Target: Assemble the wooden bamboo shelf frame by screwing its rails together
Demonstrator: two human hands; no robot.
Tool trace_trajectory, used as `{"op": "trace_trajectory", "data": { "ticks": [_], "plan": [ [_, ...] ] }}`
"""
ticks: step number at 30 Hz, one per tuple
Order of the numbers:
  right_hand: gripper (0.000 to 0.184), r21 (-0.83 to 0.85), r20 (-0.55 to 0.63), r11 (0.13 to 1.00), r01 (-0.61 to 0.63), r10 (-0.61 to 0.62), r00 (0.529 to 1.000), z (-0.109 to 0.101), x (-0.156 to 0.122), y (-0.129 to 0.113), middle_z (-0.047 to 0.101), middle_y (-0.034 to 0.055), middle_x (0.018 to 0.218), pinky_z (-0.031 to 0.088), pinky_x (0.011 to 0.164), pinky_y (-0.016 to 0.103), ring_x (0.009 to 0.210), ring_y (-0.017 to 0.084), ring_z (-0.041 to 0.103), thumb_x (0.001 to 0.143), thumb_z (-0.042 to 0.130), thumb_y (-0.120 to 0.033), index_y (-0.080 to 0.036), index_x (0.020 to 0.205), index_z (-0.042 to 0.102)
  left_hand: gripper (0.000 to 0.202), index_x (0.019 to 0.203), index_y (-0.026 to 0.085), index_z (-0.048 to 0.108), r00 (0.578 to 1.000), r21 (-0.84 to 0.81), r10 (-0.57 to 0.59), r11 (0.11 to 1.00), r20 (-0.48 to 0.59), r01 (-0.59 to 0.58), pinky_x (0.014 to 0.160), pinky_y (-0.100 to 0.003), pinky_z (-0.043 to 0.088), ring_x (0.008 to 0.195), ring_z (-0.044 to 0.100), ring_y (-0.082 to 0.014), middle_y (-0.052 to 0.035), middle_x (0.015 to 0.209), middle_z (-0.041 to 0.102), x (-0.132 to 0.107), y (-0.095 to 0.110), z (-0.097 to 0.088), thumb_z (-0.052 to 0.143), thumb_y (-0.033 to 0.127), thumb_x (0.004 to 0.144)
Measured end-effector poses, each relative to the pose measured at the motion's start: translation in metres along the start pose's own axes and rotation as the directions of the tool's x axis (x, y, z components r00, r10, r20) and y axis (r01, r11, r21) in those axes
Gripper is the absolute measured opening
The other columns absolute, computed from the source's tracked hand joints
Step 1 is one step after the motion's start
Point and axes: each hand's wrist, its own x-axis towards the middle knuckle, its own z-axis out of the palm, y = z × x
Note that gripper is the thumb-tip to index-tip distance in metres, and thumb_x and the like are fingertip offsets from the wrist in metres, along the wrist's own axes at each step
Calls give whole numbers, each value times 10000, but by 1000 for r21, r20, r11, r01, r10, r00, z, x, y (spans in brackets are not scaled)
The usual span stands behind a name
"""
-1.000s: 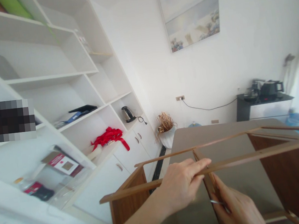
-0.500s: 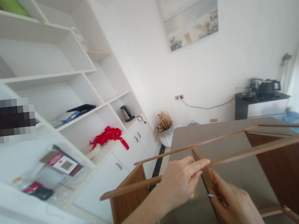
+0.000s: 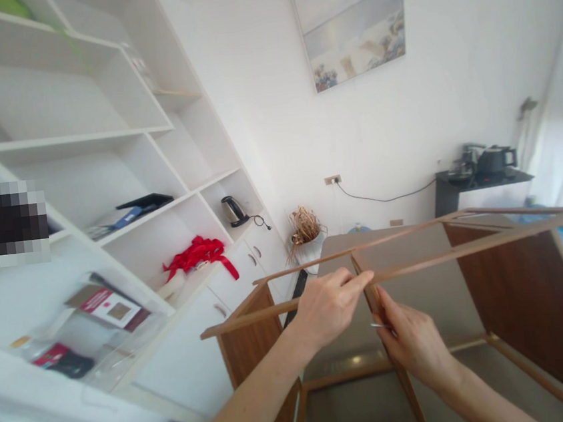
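A brown wooden cabinet frame [image 3: 466,245] stands open in front of me, with a thin top rail, a middle divider [image 3: 371,295] and side panels. My left hand [image 3: 329,305] lies over the front top rail, fingers closed around it near the divider. My right hand [image 3: 412,345] is just below, beside the divider, pinching a small thin metal piece [image 3: 380,325] whose kind I cannot make out.
White wall shelves [image 3: 126,220] on the left hold a kettle [image 3: 232,211], red cloth [image 3: 198,254], boxes and a bottle. A white pot of dried stalks [image 3: 307,235] sits by the wall. A dark side table [image 3: 480,187] with kettles stands at right, under a painting [image 3: 349,22].
The view has shifted so the frame and both hands sit higher and more of its lower rails show. My hands keep their hold at the rail and divider.
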Motion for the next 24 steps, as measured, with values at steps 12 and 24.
{"op": "trace_trajectory", "data": {
  "ticks": [12,24],
  "plan": [
    [331,161,466,840,-519,399,790,-26,-62,-1,613,-16,652,471,563,222,552,134,590,884,428,-266,-168,1193,497,351,1280,253,524,1000,-174,0,985,2,0,682,-261,483,772,597,-140,-31,908,617,-36,23,46,432,211,944],
    [330,262,544,454,-852,660,519,-94,-86,3,671,28,810,503,620,192,672,139,608,776,603,-500,-213,896,714,354,1195,336,612,958,-259,-256,924,128,282,641,-246,431,728,605,-137,8,815,633,-36,36,43,443,495,929]
  ]
}}
